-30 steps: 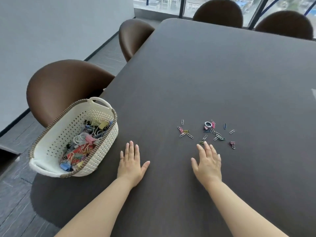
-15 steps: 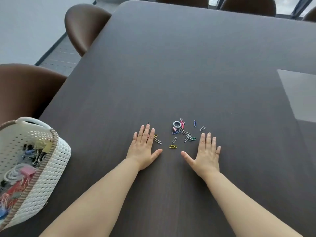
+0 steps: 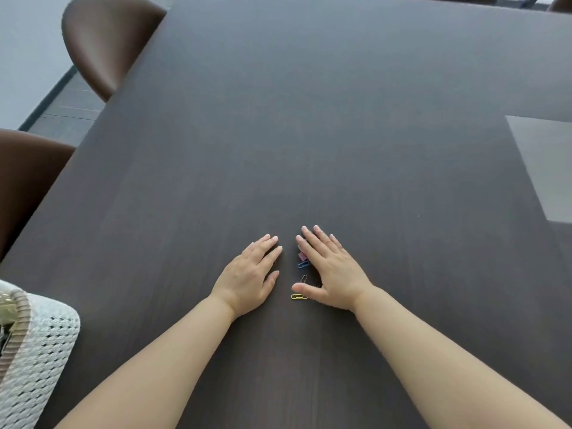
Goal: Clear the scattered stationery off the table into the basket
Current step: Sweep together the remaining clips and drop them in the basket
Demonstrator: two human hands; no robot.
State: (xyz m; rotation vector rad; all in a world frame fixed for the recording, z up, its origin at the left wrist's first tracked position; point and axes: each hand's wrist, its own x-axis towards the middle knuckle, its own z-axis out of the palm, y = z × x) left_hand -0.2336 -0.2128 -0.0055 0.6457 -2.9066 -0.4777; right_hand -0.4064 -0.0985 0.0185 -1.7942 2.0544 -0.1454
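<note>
My left hand (image 3: 250, 275) and my right hand (image 3: 329, 267) lie flat on the dark table (image 3: 340, 134), fingers straight, fingertips angled toward each other. In the narrow gap between them show a yellow paper clip (image 3: 298, 296), a dark paper clip (image 3: 303, 278), a blue clip (image 3: 303, 265) and a pink clip (image 3: 301, 256). The rest of the scattered clips are hidden under the hands. The white woven basket (image 3: 34, 351) with a brown rim stands at the table's lower left corner, mostly cut off by the frame.
Two brown chairs stand along the table's left side, one chair (image 3: 105, 41) at the far end and another chair (image 3: 24, 181) nearer. A pale reflective patch (image 3: 544, 162) lies on the tabletop at the right.
Both hands have slid inward over the clips, closing the gap and covering most of the pile. The view has shifted right, pushing the basket to the frame's edge.
</note>
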